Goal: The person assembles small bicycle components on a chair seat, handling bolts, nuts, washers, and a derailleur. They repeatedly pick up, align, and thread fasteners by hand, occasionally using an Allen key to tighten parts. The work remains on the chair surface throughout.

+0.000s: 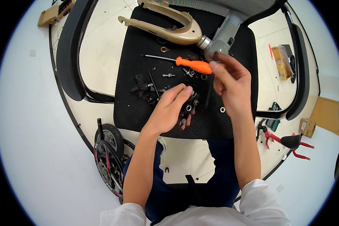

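Note:
My left hand [166,111] is closed around a black mechanical part with silver bolts and nuts [188,108], held over the seat of a black office chair [132,116]. To its right, my right hand [231,81] pinches a thin dark rod [209,92]; the rod's top shows above the fingertips, and its kind is unclear. Just left of the right fingers lies an orange-handled screwdriver [194,66], its shaft pointing left. Loose bolts [168,75] and black brackets [141,86] lie left of the hands. A hex nut [222,109] sits below the right wrist.
A gold bicycle fork [177,35] and a grey tube [228,30] rest at the seat's far side. Armrests [69,49] flank the seat. On the floor are a small wheel [111,137], a red frame part [275,138], a cardboard box [307,127] and a green case [274,122].

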A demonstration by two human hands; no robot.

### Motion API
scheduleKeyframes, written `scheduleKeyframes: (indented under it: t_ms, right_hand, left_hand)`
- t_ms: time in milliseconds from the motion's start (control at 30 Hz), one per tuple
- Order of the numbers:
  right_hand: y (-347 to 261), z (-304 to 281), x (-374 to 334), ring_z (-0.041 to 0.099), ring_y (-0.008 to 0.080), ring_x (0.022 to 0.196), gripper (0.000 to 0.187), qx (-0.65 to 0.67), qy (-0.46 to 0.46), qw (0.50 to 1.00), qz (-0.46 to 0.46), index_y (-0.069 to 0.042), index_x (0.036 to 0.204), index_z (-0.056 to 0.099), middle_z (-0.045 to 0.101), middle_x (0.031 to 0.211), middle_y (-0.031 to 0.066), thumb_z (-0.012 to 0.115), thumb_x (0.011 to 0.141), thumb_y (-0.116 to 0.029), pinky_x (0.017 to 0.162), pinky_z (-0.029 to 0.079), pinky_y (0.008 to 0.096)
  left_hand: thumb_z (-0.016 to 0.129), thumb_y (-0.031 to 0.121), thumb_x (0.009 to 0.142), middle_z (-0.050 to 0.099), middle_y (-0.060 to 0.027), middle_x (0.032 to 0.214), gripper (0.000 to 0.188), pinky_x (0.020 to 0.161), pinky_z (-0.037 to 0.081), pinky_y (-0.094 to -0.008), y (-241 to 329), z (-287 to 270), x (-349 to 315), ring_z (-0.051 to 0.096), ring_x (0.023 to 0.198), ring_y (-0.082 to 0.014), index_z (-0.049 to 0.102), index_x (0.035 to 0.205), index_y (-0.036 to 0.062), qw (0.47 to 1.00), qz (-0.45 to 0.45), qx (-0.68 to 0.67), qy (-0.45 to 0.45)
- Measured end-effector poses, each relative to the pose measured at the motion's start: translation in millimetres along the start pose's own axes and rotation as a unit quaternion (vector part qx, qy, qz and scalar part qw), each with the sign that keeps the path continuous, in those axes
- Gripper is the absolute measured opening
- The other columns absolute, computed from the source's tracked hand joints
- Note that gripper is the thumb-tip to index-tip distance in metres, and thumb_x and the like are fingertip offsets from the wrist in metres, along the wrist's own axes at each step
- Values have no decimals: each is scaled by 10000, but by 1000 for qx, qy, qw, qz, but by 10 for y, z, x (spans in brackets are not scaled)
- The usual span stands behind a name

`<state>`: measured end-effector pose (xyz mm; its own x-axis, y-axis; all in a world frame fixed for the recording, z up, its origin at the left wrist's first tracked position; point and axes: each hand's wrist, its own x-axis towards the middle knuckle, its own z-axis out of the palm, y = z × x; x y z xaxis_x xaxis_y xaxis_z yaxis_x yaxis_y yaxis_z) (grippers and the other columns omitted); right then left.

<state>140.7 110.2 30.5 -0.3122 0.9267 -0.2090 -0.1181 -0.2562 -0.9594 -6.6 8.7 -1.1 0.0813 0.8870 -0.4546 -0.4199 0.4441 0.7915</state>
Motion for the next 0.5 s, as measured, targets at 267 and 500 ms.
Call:
scheduleKeyframes:
  t_ms: [267, 500]
  right_hand:
    - [4, 138, -446, 606, 224, 524, 179, -347, -267, 870, -226, -48, 897, 746, 650, 655, 81, 767, 740, -131, 504, 465, 310]
    - [-4, -105, -336, 451, 389, 1330, 312, -519, -137, 812, -230, 5, 1065, 721, 511, 1383, 231, 642, 830, -185, 1112, 330, 455]
  left_hand:
    - [443, 366, 1045, 593, -83, 704, 375, 431, 459, -306, 1, -67, 32, 583, 528, -178, 566, 900, 42, 986, 91, -70, 118]
    - [389, 387, 1052, 603, -128, 722, 441, 399, 461, -299, 95, -189, -34, 577, 501, -183, 570, 938, 1, 981, 94, -163, 54]
